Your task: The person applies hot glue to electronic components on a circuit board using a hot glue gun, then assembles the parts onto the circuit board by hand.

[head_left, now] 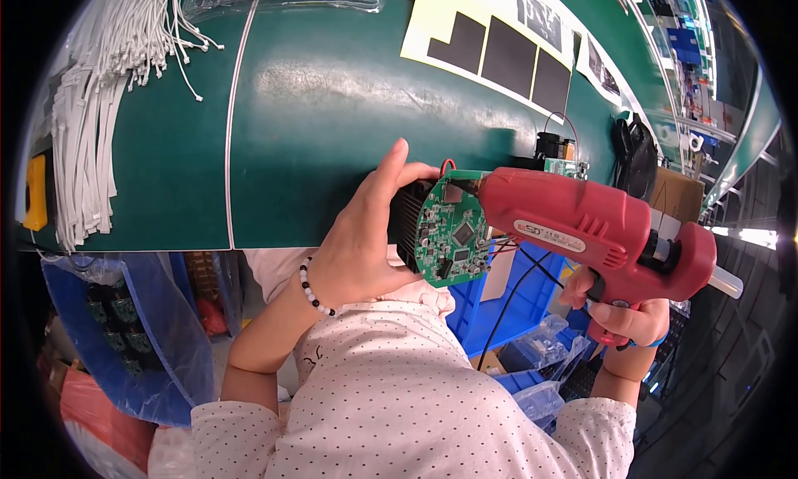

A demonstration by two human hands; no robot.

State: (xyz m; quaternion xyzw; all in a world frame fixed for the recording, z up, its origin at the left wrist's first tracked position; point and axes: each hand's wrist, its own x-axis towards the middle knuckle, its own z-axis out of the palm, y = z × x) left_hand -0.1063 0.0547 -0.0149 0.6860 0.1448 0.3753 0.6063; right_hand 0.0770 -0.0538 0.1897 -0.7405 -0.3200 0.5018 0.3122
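My left hand (353, 238) grips a black finned housing (407, 221) from its left side, thumb below and fingers above. Fixed to the housing is a green circuit board (453, 234) with chips on it, its face turned to the right. In my right hand (619, 313) is a red hot glue gun (573, 225), held by its handle. Its nozzle points left and meets the upper edge of the board; whether it touches cannot be made out. A pale glue stick (726, 282) sticks out of the gun's back. Red wires (449, 165) loop at the board's top.
White cable ties (87, 138) lie in a bundle at the left of the green table (316, 113). Printed sheets (490, 47) lie at the back. Beyond the gun are a small circuit board assembly (565, 159) and a black glove-like item (633, 159). Blue bins (474, 313) stand below the edge.
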